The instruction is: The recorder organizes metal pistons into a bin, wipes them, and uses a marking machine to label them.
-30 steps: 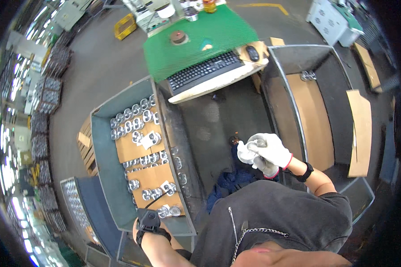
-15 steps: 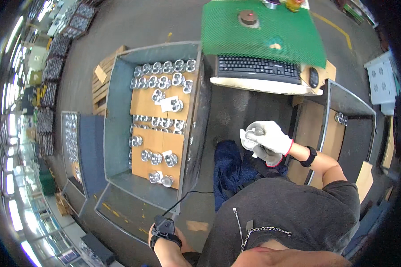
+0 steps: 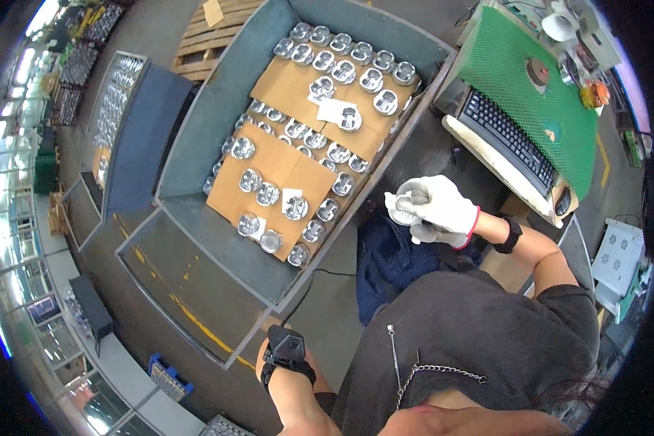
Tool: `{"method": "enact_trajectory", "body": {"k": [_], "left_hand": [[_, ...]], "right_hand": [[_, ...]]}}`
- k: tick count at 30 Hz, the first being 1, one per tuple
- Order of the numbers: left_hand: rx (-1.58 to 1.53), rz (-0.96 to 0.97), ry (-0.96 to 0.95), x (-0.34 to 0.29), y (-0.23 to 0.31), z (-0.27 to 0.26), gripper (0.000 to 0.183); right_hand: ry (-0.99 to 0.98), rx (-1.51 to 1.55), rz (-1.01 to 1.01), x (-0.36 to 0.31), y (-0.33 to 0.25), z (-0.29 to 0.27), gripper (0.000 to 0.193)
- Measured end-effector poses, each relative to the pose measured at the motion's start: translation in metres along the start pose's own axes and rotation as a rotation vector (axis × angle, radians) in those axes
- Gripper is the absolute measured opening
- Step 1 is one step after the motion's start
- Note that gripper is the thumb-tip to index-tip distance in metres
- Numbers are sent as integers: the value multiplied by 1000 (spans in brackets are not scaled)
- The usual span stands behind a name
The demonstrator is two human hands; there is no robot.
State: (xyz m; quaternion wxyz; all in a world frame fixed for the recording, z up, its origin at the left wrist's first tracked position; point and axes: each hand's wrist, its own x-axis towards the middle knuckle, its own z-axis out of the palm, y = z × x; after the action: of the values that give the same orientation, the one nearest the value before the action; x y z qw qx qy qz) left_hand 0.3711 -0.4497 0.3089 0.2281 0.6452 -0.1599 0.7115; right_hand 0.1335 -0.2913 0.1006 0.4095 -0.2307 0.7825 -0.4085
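While gloved right hand [image 3: 447,205] clamps round pale metal part [image 3: 407,206], part sits at its fingertips, left side, between hand and grey crate [image 3: 229,245] of pistons [image 3: 267,193]; long axis unclear. Right hand nearer; left hand [image 3: 262,360] well apart, mostly hidden behind black wrist device [image 3: 287,346], grip can't be told.
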Motion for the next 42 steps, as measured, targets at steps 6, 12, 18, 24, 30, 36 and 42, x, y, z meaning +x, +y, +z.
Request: {"method": "enact_trajectory", "body": {"k": [6,12,18,24,30,36,42], "left_hand": [[-363,196,131,-17,38,29,21],[-2645,-191,-367,-57,129,-43,22],[-2784,120,-595,-108,170,-76,15],[-2559,869,-1213,-176,198,-120,8],[-1797,1428,-1950,-314,174,-168,23],[-824,644,-3149,-387,125,-166,56],[-658,461,-3319,-403,135,-182,57]], "right_hand": [[-71,-65,-23,58,-4,13,39],[-76,-42,77,125,28,2,39],[-146,104,198,192,68,10,36],[-122,568,347,250,110,8,26],[-156,1108,700,271,136,-7,18],[-293,1245,679,274,166,-12,24],[-594,1217,666,277,171,-23,30]]}}
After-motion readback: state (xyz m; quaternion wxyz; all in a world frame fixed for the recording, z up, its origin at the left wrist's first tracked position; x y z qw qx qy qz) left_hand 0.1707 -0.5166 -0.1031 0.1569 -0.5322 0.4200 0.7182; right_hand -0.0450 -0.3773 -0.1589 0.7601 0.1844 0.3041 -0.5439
